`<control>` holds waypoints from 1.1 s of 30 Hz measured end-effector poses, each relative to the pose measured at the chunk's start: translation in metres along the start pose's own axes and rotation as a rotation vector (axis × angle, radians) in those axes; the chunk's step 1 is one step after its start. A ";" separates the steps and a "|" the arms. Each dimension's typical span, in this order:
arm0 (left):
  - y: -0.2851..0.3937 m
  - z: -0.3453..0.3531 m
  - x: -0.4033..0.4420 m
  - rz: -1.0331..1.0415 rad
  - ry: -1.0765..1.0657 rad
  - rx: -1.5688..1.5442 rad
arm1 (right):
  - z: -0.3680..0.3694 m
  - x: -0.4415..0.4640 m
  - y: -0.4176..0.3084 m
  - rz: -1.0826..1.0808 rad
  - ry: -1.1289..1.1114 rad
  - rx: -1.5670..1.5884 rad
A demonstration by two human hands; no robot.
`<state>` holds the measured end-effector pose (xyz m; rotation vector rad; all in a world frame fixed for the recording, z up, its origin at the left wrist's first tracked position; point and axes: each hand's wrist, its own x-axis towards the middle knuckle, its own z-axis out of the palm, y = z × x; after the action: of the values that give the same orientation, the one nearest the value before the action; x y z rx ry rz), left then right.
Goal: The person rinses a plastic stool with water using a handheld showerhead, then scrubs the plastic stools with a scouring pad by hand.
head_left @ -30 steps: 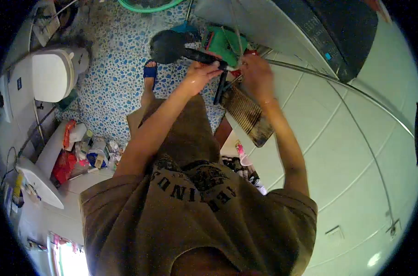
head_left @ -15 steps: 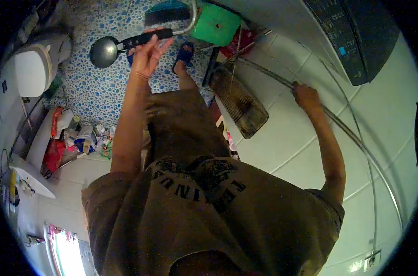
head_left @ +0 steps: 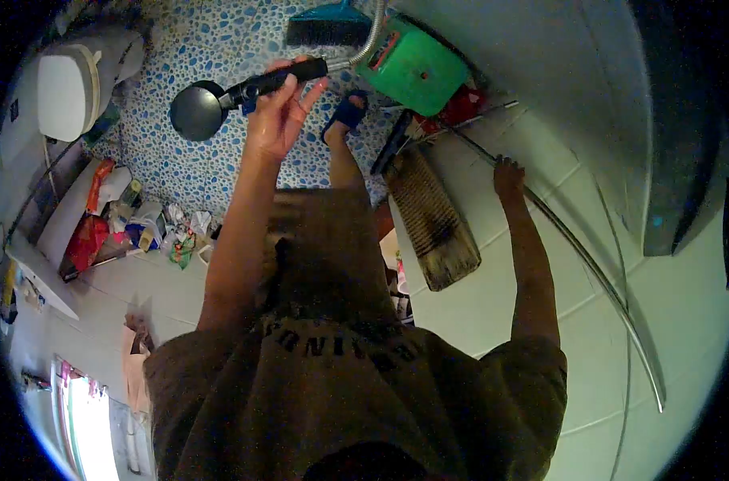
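Grips a black hand-held shower head (head_left: 256, 86) in the left hand (head_left: 275, 120), held out in front of the body against a blue-and-white pebble-patterned floor (head_left: 196, 176). Clamps the left thumb and fingers around the dark handle, with one fingertip angled off to the right. Points the round disc (head_left: 198, 112) of the shower head out to the left, the opposite end running into a ribbed metal hose (head_left: 376, 28).

Reaches to the other side with the right hand (head_left: 509, 178), folded around a long, shiny metal rod (head_left: 581, 240) in front of a pale tiled wall (head_left: 589, 361). Cannot tell the exact place of each right fingertip. Wears a dark brown shirt (head_left: 340, 401) with black lettering, brown trousers (head_left: 320, 232) and a blue slipper (head_left: 348, 112) on the foot in view.

Shows a green stool (head_left: 417, 68) ahead, between the two hands and just beside the hose. Shows also a blue broom (head_left: 328, 28) with dark bristles on the floor, a red item (head_left: 465, 108) partly hidden beside the stool, and a stained, ridged washboard (head_left: 433, 220) standing between the legs and the right forearm. Shows, at far left, a toilet (head_left: 68, 92) above a pile of bags and packages (head_left: 144, 228); at far right, a large grey appliance (head_left: 605, 104).
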<state>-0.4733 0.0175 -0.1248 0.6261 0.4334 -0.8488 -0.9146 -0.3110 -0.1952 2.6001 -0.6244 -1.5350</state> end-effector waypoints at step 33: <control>0.116 -0.060 -0.050 -0.008 -0.201 -0.062 | -0.341 0.250 -0.330 -0.715 0.197 0.024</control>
<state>-0.4169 0.1431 -0.1015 0.4768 0.2787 -0.8932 -0.4153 -0.1533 -0.3130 3.1201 0.3548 -1.3470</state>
